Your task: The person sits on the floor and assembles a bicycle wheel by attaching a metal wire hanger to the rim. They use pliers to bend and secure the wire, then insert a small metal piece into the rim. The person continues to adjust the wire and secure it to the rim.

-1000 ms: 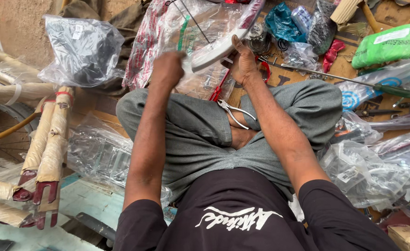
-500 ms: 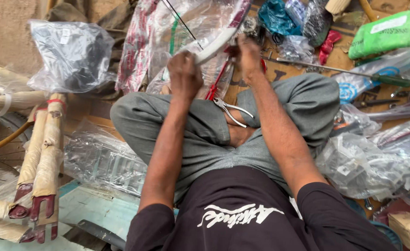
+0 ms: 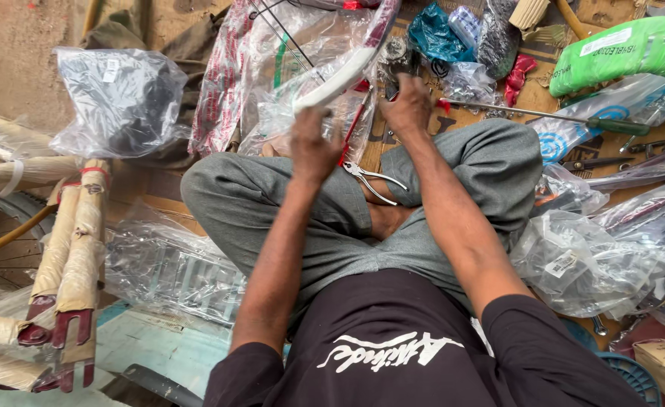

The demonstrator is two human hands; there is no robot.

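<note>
On a floor littered with plastic bags (image 3: pixel 121 102), a white curved mudguard (image 3: pixel 340 79) has been swung lower and is gripped by the left hand (image 3: pixel 311 147), while the right hand (image 3: pixel 406 105), shifted forward, seems closed around a small metal part (image 3: pixel 395 54).

Beyond the fingers (image 3: pixel 313 124), a smooth white mudguard (image 3: pixel 340 79) in glossy clear plastic wrap; below them, shiny metal pliers (image 3: pixel 370 181) on matt grey cloth trousers (image 3: pixel 483 162).
</note>
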